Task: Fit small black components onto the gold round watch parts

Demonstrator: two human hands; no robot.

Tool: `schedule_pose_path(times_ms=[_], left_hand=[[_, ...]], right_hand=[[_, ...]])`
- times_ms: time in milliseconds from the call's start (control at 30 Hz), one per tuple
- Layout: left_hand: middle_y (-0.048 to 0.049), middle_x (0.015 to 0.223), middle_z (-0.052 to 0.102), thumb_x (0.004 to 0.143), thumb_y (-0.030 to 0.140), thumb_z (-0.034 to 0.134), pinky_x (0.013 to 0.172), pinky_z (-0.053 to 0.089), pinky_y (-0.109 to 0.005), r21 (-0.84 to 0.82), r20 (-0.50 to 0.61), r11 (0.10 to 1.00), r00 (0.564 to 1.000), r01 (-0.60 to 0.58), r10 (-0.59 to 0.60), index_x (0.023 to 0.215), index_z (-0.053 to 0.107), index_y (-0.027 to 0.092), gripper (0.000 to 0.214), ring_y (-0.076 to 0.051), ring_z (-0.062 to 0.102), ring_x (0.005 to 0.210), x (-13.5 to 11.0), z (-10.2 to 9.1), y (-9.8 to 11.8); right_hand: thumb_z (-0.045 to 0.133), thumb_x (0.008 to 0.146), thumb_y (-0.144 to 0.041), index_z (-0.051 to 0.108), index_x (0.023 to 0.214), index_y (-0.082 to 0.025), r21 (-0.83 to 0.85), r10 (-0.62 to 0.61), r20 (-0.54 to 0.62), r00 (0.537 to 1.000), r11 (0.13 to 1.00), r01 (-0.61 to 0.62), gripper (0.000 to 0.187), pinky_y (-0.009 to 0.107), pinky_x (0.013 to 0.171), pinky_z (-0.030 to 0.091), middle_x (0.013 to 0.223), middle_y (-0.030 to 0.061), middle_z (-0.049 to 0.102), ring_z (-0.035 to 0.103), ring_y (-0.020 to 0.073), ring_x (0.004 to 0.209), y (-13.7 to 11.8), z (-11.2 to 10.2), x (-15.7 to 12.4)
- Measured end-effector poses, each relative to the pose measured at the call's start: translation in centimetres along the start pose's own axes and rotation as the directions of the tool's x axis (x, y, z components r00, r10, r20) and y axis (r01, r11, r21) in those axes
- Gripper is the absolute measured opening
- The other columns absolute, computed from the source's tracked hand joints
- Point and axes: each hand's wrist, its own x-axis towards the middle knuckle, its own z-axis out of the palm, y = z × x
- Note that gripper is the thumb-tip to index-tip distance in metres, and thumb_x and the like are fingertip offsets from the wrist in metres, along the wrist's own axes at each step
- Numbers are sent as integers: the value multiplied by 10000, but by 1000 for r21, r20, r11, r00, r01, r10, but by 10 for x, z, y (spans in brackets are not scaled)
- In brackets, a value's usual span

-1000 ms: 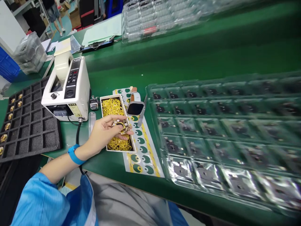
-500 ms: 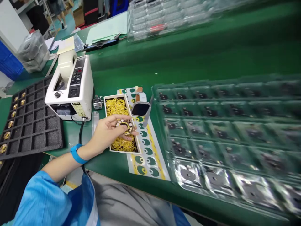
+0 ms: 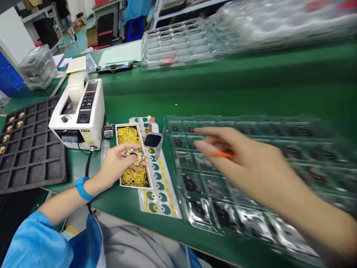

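My left hand (image 3: pixel 119 163), with a blue wristband (image 3: pixel 83 188), grips a round gold-and-silver watch part (image 3: pixel 135 156) by its edges. It hovers over a white-rimmed box (image 3: pixel 149 175) filled with small yellow rings (image 3: pixel 135 176). On the right, my right hand (image 3: pixel 237 156) is blurred above a clear compartment tray (image 3: pixel 181 193) of dark flat parts. A slim orange object (image 3: pixel 223 154) shows between its curled fingers; most of it is hidden. Just right of the box, a smartwatch (image 3: pixel 153 140) lies on a sheet of die-cut stickers (image 3: pixel 160 201).
A white tape dispenser (image 3: pixel 93 111) stands left of the box, with a small metal counter (image 3: pixel 108 130) beside it. Farther left lies a black foam tray (image 3: pixel 33 156) with several gold parts. Clear trays (image 3: pixel 178 46) and a clipboard (image 3: pixel 115 67) occupy the back. A person (image 3: pixel 64 18) stands in the background.
My right hand has come into view from the right, above the clear tray. My left hand keeps its grip on the watch part over the box. The whole view has shifted.
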Motion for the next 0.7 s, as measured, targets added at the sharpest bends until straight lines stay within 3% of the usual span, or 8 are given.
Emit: schedule_pose_path(times_ms=[100,200,300,500,700], left_hand=[[-57,883,708,728,184,639,580,586,-225,21,-6,1000,1000,-11,12,960,626,127,240,-177,731,705,0,-1,1],[-34,829,703,719,176,646,567,584,-211,28,-28,999,999,-24,25,956,628,129,242,-162,727,677,0,-1,4],[-16,779,695,717,175,650,554,582,-197,22,-35,999,999,-41,42,945,627,132,233,-150,722,657,-1,0,5],[-21,794,695,717,184,666,544,579,-194,33,-32,998,998,-61,62,931,638,137,220,-146,717,659,-2,0,5],[-45,874,708,696,198,695,546,584,-213,27,-28,998,998,-61,61,943,643,136,260,-151,714,658,0,-2,1]], right_hand=[[530,893,-392,547,1204,-113,-150,118,197,973,985,-89,418,361,680,479,932,139,699,666,269,792,-27,8,28],[488,906,-526,530,1201,-76,-302,124,194,973,951,-61,540,377,664,462,919,180,700,675,335,827,-53,24,46],[446,926,-546,546,1146,-52,-441,95,195,976,897,1,550,367,672,463,891,207,696,682,345,845,-67,39,52],[446,937,-449,588,1042,-59,-472,107,197,975,882,-2,428,346,674,455,874,210,695,687,326,842,-73,47,54],[452,934,-443,567,1079,-63,-456,113,216,970,890,-2,422,335,651,438,885,202,698,687,327,845,-72,47,55]])
